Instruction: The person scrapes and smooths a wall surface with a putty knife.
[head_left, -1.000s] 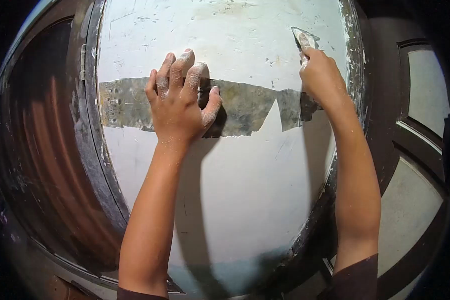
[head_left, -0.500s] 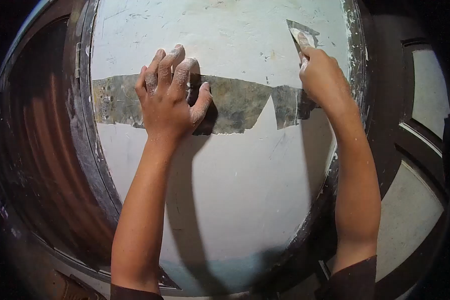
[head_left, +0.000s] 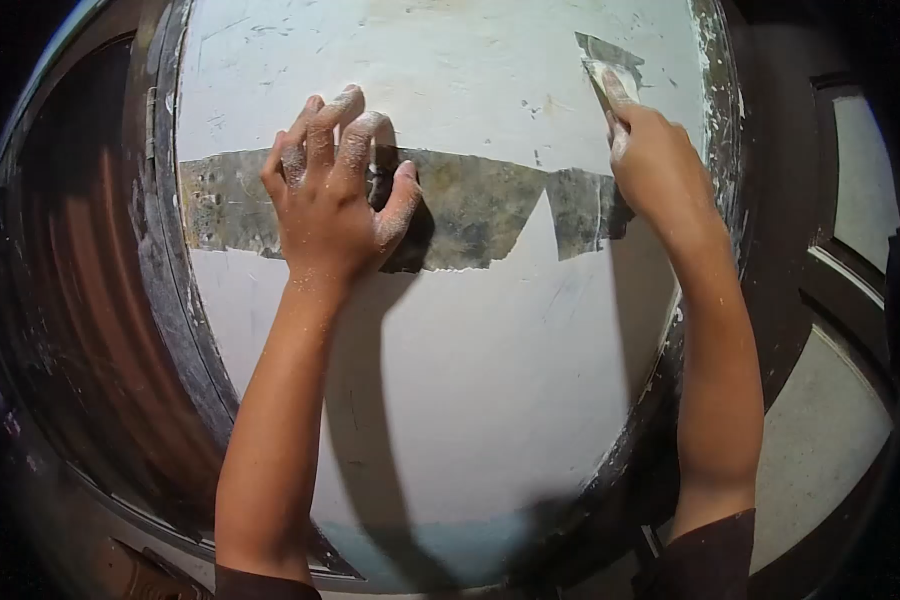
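A pale painted panel (head_left: 470, 370) stands in front of me, crossed by a rough grey-brown bare strip (head_left: 470, 208). My left hand (head_left: 335, 195) rests over the strip's left part, its dusty fingers apart and bent, fingertips on the white paint above. White powder coats those fingers. At the upper right, my right hand (head_left: 660, 160) grips a scraper (head_left: 604, 80), one finger stretched along it. The scraper lies against the panel beside a small dark bare patch (head_left: 610, 48). A pointed piece of pale coating (head_left: 537, 235) juts up into the strip.
A worn dark frame (head_left: 165, 200) with chipped paint borders the panel on the left, and another edge (head_left: 725, 130) on the right. Reddish-brown folds (head_left: 120, 300) show at the far left. A dark door with pale panels (head_left: 820, 440) stands at the right.
My right hand and the scraper have shifted slightly right and down, and more of the dark patch shows above the blade. My left hand has moved a little left.
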`<state>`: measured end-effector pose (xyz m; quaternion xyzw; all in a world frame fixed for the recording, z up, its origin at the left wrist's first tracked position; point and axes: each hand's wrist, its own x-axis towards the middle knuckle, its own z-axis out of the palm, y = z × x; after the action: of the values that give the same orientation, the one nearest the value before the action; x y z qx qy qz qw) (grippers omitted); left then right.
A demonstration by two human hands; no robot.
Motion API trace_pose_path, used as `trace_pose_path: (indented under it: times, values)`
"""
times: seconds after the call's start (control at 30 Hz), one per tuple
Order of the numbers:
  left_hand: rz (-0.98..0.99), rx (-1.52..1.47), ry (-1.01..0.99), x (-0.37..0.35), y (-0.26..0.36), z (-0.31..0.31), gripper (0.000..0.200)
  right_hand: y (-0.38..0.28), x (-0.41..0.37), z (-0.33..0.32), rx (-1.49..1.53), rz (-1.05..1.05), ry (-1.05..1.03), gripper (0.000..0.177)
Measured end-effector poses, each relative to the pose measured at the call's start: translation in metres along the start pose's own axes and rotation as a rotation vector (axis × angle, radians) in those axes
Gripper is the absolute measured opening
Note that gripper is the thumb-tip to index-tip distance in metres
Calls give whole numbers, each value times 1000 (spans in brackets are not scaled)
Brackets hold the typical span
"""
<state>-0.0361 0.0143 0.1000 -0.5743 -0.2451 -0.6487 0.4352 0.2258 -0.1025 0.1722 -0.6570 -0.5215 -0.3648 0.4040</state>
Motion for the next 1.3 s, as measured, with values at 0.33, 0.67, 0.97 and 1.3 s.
trace_pose_path:
  times: [0.33, 0.67, 0.97, 1.3]
  values:
    - [25, -8, -6, -3, -7, 0, 42, -6, 7, -5, 41, 21, 8, 36]
    - [-10, 30, -18, -1, 2, -1, 43, 3, -13, 0, 11, 0, -41, 42]
    - [3, 6, -18, -2, -3, -2, 42, -4, 10, -9, 33, -25, -16, 41]
    - [7, 38, -16, -2, -1, 0, 47, 6, -30, -5, 5, -14, -57, 39]
